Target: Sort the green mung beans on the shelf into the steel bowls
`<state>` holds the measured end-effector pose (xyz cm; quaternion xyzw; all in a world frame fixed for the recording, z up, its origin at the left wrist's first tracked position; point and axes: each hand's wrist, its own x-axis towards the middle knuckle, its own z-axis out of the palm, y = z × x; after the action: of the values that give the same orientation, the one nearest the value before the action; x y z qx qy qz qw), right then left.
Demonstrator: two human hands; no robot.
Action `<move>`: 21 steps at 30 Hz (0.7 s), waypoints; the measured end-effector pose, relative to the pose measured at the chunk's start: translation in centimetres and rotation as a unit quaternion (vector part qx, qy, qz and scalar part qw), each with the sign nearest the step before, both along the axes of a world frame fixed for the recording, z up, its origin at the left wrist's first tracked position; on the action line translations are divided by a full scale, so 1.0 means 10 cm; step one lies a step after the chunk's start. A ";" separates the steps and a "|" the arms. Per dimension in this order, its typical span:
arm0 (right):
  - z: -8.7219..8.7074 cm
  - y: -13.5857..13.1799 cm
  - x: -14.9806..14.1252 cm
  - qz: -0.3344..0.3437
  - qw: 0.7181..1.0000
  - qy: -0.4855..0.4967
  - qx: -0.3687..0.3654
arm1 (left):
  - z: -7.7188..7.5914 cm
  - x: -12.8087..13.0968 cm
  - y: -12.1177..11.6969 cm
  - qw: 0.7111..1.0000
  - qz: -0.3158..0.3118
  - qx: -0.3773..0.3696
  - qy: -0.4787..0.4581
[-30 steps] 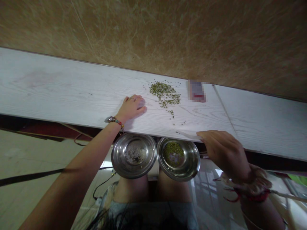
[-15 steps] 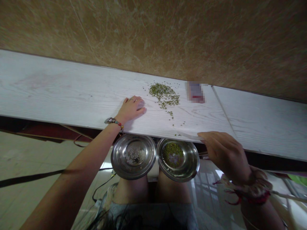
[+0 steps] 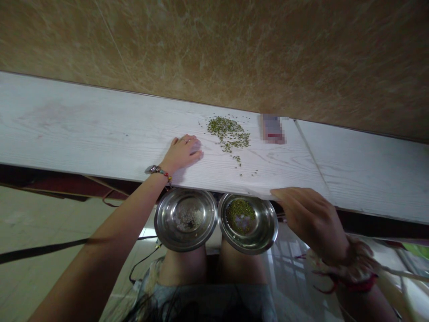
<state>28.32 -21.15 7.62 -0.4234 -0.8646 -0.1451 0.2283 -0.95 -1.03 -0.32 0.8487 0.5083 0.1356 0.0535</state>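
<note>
mung beans: some collected in right steel bowl, many left on tabletop; pale strip pinched by right hand; left hand loosely spread, hold unclear.

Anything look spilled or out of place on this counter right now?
A few stray green grains sit apart from the main patch, toward the near edge of the counter; odd only because most lie clustered together.

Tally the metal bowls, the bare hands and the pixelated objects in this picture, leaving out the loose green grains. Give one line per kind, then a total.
Metal bowls: 2
Bare hands: 2
Pixelated object: 1
Total: 5
</note>
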 end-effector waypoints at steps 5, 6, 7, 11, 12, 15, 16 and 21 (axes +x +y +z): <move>0.04 -0.02 -0.02 0.014 1.000 -0.005 -0.026 | 0.00 0.00 0.00 1.000 -0.004 0.002 -0.004; 0.06 -0.03 -0.02 0.017 0.999 -0.004 -0.027 | 0.00 0.00 0.00 1.000 -0.004 0.005 -0.004; 0.07 -0.04 -0.02 0.017 0.999 -0.002 -0.028 | 0.00 0.00 0.00 1.000 -0.005 0.010 -0.003; 0.05 -0.01 0.01 -0.003 1.000 0.019 -0.006 | 0.00 -0.01 0.00 0.999 -0.022 0.034 0.002; 0.02 0.01 0.03 -0.017 1.000 0.023 0.001 | 0.00 -0.01 0.00 0.999 -0.036 0.041 0.002; -0.08 0.12 0.11 -0.065 0.997 0.024 0.032 | 0.01 -0.01 -0.02 0.994 -0.091 0.054 -0.005; -0.12 0.17 0.14 -0.079 0.996 0.019 0.048 | 0.02 -0.02 -0.03 0.993 -0.107 0.057 -0.010; -0.25 0.38 0.27 -0.127 0.984 -0.004 0.128 | 0.05 -0.03 -0.08 0.987 -0.145 0.062 -0.035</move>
<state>31.00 -17.38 5.08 -0.4963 -0.7790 -0.2841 0.2571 -1.21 -1.81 0.15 0.9097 0.3685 0.1876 0.0377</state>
